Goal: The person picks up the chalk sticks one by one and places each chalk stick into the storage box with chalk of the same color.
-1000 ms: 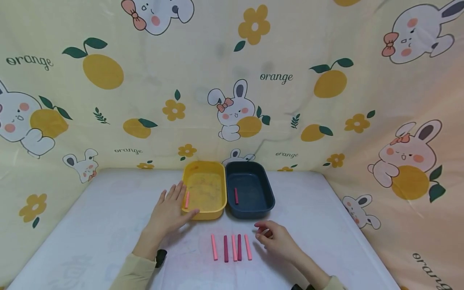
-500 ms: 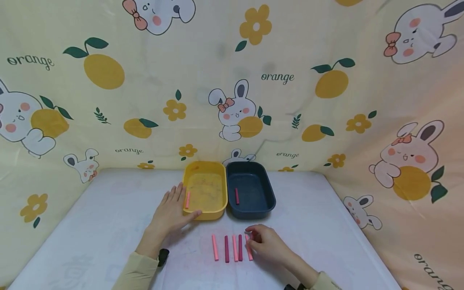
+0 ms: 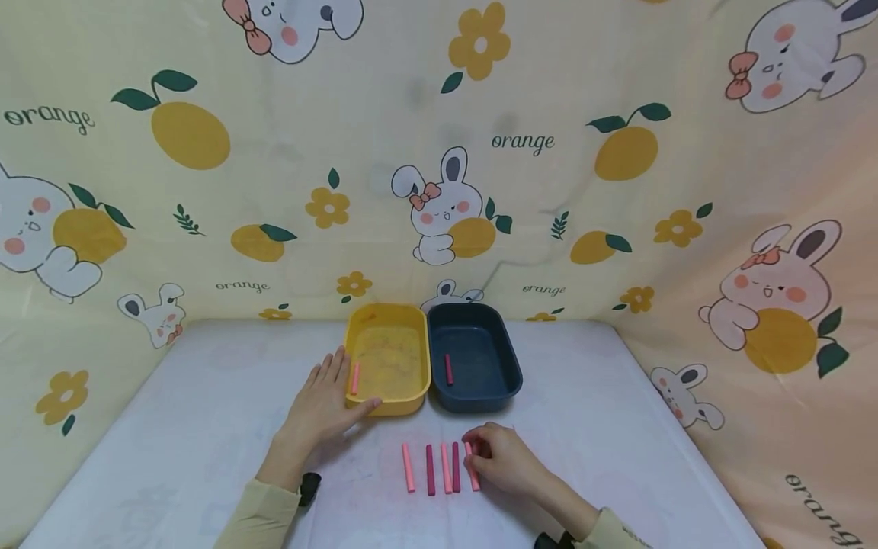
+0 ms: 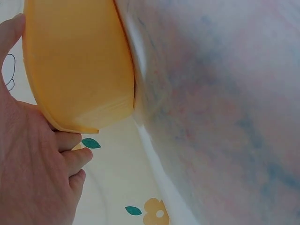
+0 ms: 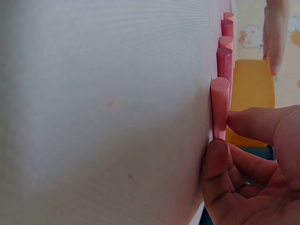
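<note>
My right hand [image 3: 509,461] pinches a light pink chalk stick [image 5: 220,101] between thumb and fingers, at the right end of a row on the table. To its left lie a dark magenta stick [image 3: 456,467], a light pink one [image 3: 446,469], another magenta one [image 3: 430,470] and a pink one [image 3: 408,467]. My left hand [image 3: 317,413] rests against the yellow tray [image 4: 79,61], fingers straight along its left side and thumb at its front rim. One pink chalk stick [image 3: 355,379] lies inside that tray.
A dark blue tray [image 3: 480,403] stands right beside the yellow one, holding a magenta chalk stick [image 3: 449,369]. Both trays are near the back of the white-covered table [image 3: 590,427]. Behind hangs a printed curtain [image 3: 384,99].
My right hand has moved left from beside the row and taken hold of the rightmost pink chalk stick. My left hand stays at the yellow tray.
</note>
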### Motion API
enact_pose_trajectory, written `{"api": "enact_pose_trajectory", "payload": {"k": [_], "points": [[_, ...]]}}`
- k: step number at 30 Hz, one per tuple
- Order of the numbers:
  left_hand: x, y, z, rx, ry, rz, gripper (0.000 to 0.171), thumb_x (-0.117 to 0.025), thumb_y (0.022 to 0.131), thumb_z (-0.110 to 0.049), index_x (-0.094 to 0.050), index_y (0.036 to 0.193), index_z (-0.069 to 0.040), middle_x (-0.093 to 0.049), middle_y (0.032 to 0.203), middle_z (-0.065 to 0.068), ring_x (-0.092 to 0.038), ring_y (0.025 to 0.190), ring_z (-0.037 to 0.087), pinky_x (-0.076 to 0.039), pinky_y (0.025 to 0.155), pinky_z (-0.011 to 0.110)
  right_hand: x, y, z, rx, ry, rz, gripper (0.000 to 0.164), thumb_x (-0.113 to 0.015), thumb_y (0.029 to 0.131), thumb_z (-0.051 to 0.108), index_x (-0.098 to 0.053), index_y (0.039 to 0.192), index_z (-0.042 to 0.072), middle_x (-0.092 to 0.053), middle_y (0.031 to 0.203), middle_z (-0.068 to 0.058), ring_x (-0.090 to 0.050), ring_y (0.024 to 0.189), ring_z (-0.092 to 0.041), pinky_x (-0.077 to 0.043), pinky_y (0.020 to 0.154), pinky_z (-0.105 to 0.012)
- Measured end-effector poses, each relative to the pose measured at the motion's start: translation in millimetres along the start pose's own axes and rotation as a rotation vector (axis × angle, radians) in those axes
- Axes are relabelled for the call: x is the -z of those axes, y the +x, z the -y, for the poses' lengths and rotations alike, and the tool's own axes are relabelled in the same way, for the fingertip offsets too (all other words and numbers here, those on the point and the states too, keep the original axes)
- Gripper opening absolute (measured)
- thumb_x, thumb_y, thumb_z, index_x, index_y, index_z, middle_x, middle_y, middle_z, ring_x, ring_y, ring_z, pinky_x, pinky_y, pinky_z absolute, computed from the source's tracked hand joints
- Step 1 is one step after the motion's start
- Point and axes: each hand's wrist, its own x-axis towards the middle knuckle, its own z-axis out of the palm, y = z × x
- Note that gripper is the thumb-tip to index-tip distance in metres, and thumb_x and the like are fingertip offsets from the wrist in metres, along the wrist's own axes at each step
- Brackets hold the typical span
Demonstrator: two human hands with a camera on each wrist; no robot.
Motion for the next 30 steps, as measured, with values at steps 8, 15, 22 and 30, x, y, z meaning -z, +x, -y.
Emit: {"api": "enact_pose_trajectory", "payload": {"k": [8, 15, 22, 30], "points": [[1.0, 0.7, 0.0, -0.003, -0.004, -0.002, 0.111, -0.057, 0.095, -0.070, -0.015, 0.162, 0.008, -0.009, 0.172, 0.025, -0.012, 0.158, 0.045, -0.011, 0.128, 0.057, 2.2, -0.5, 4.1, -0.015, 0.041, 0.007, 0.024, -0.079, 0.091, 0.011, -0.073, 0.112, 0.001, -0.058, 0.085, 0.002, -0.054, 0.073, -0.012, -0.047, 0.061, -0.023], [-0.5, 1.6, 1.5, -0.007, -0.004, -0.008, 0.112, -0.057, 0.095, -0.071, -0.015, 0.162, 0.008, -0.009, 0.171, 0.025, -0.013, 0.158, 0.045, -0.011, 0.128, 0.058, 0.8, 0.3, 0.6, -0.034, 0.078, -0.015, 0.023, -0.080, 0.090, 0.011, -0.072, 0.110, 0.003, -0.059, 0.085, 0.002, -0.055, 0.074, -0.011, -0.048, 0.061, -0.022], [-0.6, 1.7, -0.4, 0.012, -0.015, 0.004, 0.112, -0.058, 0.094, -0.070, -0.014, 0.163, 0.007, -0.008, 0.172, 0.024, -0.012, 0.158, 0.044, -0.011, 0.128, 0.057, -0.1, 0.1, -1.8, -0.081, 0.169, -0.021, 0.026, -0.079, 0.089, 0.009, -0.070, 0.113, 0.003, -0.060, 0.087, 0.001, -0.058, 0.077, -0.015, -0.052, 0.062, -0.021], [1.5, 0.8, -1.6, 0.024, -0.023, 0.025, 0.113, -0.058, 0.094, -0.070, -0.012, 0.163, 0.007, -0.006, 0.172, 0.023, -0.010, 0.159, 0.043, -0.009, 0.129, 0.057, -1.0, -3.0, 0.6, -0.131, 0.214, -0.068, 0.030, -0.080, 0.087, 0.007, -0.069, 0.115, 0.002, -0.061, 0.092, -0.002, -0.059, 0.080, -0.017, -0.056, 0.064, -0.022]]}}
